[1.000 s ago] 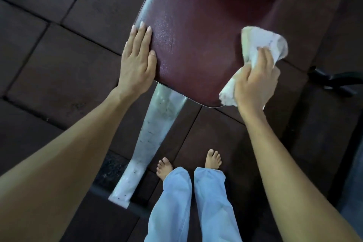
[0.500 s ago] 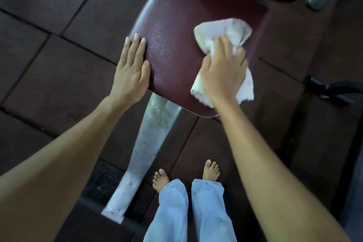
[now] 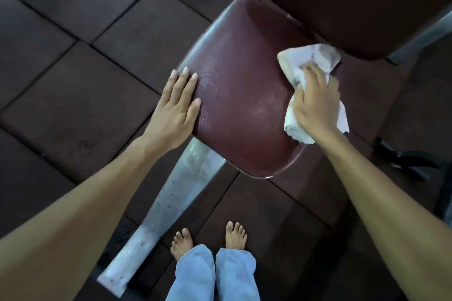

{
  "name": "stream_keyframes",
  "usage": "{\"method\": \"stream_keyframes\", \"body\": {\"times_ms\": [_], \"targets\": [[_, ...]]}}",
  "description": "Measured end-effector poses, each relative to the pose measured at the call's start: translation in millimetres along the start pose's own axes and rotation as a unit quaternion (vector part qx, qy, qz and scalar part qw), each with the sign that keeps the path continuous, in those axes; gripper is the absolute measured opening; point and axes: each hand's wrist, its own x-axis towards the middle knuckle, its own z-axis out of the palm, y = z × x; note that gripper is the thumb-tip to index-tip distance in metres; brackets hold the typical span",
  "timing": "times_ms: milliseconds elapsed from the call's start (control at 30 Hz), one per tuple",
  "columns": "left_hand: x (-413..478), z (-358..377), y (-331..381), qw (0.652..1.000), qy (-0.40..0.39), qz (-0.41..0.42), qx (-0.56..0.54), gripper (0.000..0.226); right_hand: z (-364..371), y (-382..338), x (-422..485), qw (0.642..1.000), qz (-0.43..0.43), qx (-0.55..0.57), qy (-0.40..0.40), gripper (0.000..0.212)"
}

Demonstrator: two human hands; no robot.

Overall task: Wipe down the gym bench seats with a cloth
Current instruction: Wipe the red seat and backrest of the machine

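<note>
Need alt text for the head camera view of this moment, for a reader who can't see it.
A person's right hand presses a crumpled white cloth onto the right side of a maroon gym bench seat, while the left hand lies flat on the seat's left edge. Below are bare feet, light blue trousers and dark floor tiles.

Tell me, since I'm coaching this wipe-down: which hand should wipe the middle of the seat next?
Right. The right hand already presses the cloth on the seat at its right side. The left hand lies flat and empty on the left edge, probably steadying.
</note>
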Motion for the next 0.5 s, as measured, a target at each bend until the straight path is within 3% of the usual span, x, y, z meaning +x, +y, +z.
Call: {"method": "stream_keyframes", "body": {"times_ms": [67,100,167,267,367,433,500], "targets": [[0,2,0,1.000,0.013,-0.005,-0.002,0.054,5,-28,27,0.999,0.037,0.007,0.010,0.046],[-1,3,0,1.000,0.015,-0.010,-0.006,0.055,9,-43,23,1.000,0.014,-0.001,0.024,0.045],[-1,5,1,0.999,0.011,-0.029,-0.014,0.057,14,-60,-4,0.993,-0.115,0.002,0.026,0.045],[-1,3,4,0.999,0.007,-0.041,-0.017,0.059,9,-41,-27,0.960,-0.277,0.010,-0.042,0.049],[-2,4,9,0.997,0.003,-0.067,-0.027,0.060,5,-38,31,0.977,-0.206,-0.019,-0.045,0.051],[-4,7,12,0.994,0.016,-0.101,-0.045,0.063,16,-64,81,0.993,-0.112,-0.022,-0.038,0.049],[-6,11,15,0.985,0.033,-0.148,-0.083,0.066,23,-103,104,0.994,-0.094,-0.015,-0.043,0.049]]}}
